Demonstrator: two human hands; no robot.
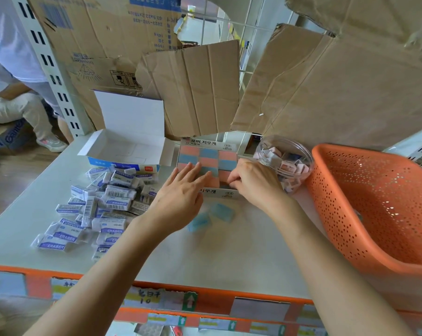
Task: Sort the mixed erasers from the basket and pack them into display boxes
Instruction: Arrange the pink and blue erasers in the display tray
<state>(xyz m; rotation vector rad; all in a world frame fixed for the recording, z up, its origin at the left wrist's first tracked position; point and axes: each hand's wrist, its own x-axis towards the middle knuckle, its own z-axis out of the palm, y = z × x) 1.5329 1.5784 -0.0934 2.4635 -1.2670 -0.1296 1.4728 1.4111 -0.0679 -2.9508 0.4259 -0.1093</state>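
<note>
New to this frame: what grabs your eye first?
The display box of checkered pink-and-blue erasers at centre, with the left hand flat on them and the right hand curled at its near right corner. Then the orange basket on the right and the heap of white sleeved erasers on the left.

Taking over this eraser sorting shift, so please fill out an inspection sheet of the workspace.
Surface: pale table, orange labelled front edge.
Job's things: display box packed with pink and blue erasers; open white box empty; pile of wrapped erasers at left; two loose blue erasers in front of the display box; orange basket at right.
Clutter: clear tub of small erasers beside the basket.
Hands: left hand flat on the display box's erasers; right hand curled at its front right corner, grip hidden.
Cables: nothing seen.
Surroundings: cardboard sheets behind; seated person far left.
</note>
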